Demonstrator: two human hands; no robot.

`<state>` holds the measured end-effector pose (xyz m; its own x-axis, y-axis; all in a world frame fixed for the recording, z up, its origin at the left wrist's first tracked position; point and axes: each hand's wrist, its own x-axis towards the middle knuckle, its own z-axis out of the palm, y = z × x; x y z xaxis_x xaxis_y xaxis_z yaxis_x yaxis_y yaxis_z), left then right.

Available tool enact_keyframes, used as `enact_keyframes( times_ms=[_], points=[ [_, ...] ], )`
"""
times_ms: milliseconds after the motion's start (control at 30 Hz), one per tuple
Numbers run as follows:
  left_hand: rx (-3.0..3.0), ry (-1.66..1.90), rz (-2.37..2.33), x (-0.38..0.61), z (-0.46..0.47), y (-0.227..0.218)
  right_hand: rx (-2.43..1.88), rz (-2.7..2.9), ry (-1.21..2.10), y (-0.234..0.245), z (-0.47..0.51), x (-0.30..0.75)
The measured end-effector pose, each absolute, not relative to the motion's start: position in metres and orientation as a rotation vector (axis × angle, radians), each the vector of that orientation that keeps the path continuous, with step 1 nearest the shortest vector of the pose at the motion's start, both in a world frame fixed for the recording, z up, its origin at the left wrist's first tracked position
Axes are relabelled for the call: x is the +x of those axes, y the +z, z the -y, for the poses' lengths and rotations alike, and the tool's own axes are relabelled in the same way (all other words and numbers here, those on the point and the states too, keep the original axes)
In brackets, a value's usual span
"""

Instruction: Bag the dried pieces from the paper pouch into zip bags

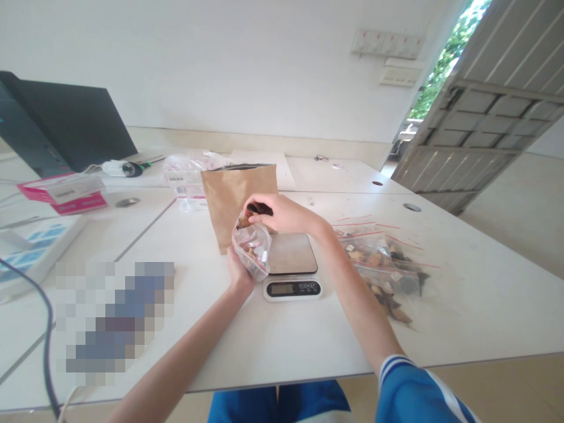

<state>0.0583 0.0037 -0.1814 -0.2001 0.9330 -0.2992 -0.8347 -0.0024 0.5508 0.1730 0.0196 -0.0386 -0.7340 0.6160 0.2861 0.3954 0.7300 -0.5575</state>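
My left hand (pixel 238 267) is closed round the underside of a small clear zip bag (pixel 252 247) with brown pieces inside, held just left of a small kitchen scale (pixel 291 261). At the bag's mouth my right hand (pixel 275 212) pinches brown pieces (pixel 244 221) between its fingers. A brown paper pouch (pixel 229 194) stands upright and open right behind both hands. The scale's platform is bare and its display faces me.
A pile of filled clear zip bags (pixel 381 264) lies right of the scale. Empty zip bags (pixel 187 176), a pink box (pixel 66 194), a dark monitor (pixel 66 126) and a cable (pixel 46 341) are at the left. A blurred patch covers part of the table (pixel 462 282).
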Motion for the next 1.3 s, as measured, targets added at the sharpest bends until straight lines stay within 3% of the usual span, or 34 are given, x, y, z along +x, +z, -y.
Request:
enact_keyframes(
  times_ms=[233, 467, 1100, 1300],
  points=[
    [0.199, 1.601, -0.818, 0.058, -0.005, -0.183, -0.871, 2.017, 0.228, -0.018, -0.05, 0.174],
    [0.203, 1.588, -0.828, 0.058, -0.003, -0.179, -1.035, 2.116, -0.078, 0.022, -0.096, 0.158],
    [0.223, 1.579, -0.847, 0.058, -0.002, -0.178, -0.983, 2.422, 0.129, 0.02, -0.099, 0.154],
    [0.219, 1.578, -0.832, 0.057, -0.003, -0.182, -1.147, 2.545, 0.165, 0.025, -0.095, 0.15]
  ],
)
